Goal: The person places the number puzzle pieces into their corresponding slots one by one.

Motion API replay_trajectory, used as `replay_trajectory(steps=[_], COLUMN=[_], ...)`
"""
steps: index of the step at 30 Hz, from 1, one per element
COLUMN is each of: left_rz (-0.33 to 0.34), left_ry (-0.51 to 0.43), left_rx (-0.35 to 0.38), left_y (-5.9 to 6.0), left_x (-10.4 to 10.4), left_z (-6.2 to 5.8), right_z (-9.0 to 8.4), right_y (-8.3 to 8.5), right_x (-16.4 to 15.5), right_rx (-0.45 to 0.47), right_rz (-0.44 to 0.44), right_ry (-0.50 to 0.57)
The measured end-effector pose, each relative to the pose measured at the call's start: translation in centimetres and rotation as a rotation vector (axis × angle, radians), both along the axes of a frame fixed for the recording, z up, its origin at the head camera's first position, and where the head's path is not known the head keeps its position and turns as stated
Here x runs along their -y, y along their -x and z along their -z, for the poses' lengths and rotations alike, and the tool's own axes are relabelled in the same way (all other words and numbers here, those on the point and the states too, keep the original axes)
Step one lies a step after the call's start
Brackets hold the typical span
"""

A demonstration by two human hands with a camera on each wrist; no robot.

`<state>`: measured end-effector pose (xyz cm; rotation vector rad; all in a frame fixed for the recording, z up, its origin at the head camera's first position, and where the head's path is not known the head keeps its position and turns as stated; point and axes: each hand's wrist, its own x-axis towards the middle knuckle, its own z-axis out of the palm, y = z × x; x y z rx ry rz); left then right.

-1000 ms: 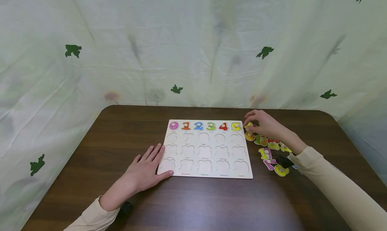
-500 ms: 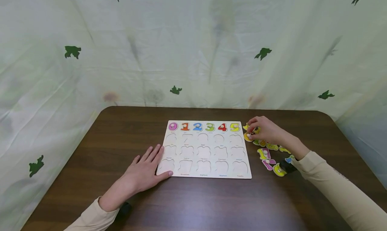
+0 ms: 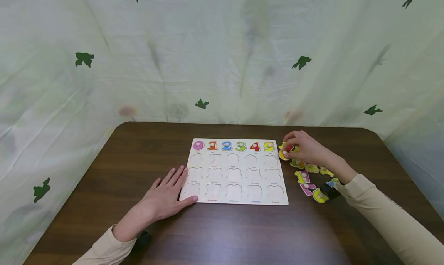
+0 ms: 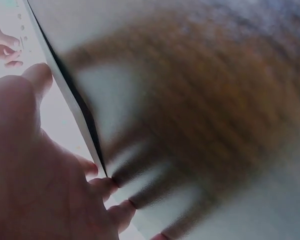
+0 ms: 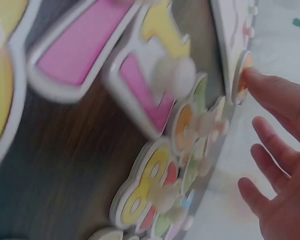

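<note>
A white number puzzle board [image 3: 239, 166] lies on the table, with pieces 0 to 5 filling its top row and bare outlined slots below. My left hand [image 3: 163, 197] rests with fingers spread on the board's lower left edge; its thumb [image 4: 37, 82] lies along the border. Beside the board's upper right edge, my right hand [image 3: 306, 147] pinches an orange number piece [image 3: 283, 155] between thumb and finger. In the right wrist view the thumb covers part of that orange piece [image 5: 244, 77], so its number cannot be read.
Several knobbed number pieces lie right of the board, among them a yellow-and-pink one [image 3: 303, 176], a pink one [image 3: 307, 189] and a yellow one [image 3: 320, 196]. The right forearm passes over some pieces. A patterned curtain [image 3: 222, 64] hangs behind the dark wooden table [image 3: 222, 234].
My right hand has come slightly nearer from the yellow piece at the top corner to the orange piece, which has shifted a little toward the board. My left hand stays put.
</note>
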<state>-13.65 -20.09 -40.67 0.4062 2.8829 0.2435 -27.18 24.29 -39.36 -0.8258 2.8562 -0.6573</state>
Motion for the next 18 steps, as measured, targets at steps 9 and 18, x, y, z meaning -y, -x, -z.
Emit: replay_trajectory(steps=[9,18], left_rz=[-0.002,-0.002], left_ry=[0.000,0.004], left_rx=[0.002,-0.002], left_y=[0.0,0.0], left_x=[0.0,0.0], left_z=[-0.1,-0.1], right_z=[0.2,-0.2], right_y=[-0.2,-0.3], right_x=[2.5,6.4], right_rx=[-0.008,-0.006], right_rz=[-0.024,-0.048], right_ry=[0.171,0.223])
